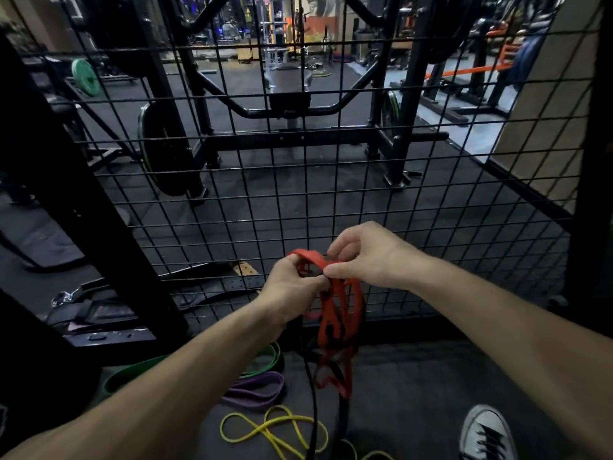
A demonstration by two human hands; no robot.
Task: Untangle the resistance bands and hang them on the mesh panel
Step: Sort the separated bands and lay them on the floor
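Red flat rubber resistance band (pixel 335 313), knotted with a black band (pixel 310 386), held at chest level in front of the black wire mesh panel (pixel 232 194). Tangle hangs straight down from both hands, long axis vertical, tail near floor. Left hand (pixel 292 287) pinches the top loop, fingers curled. Right hand (pixel 368 257) pinches a strand beside it, thumb and forefinger closed. Hands nearly touching; panel just beyond. Green (pixel 262 360), purple (pixel 255 390), yellow (pixel 272 429) bands lie on the floor. No legible writing.
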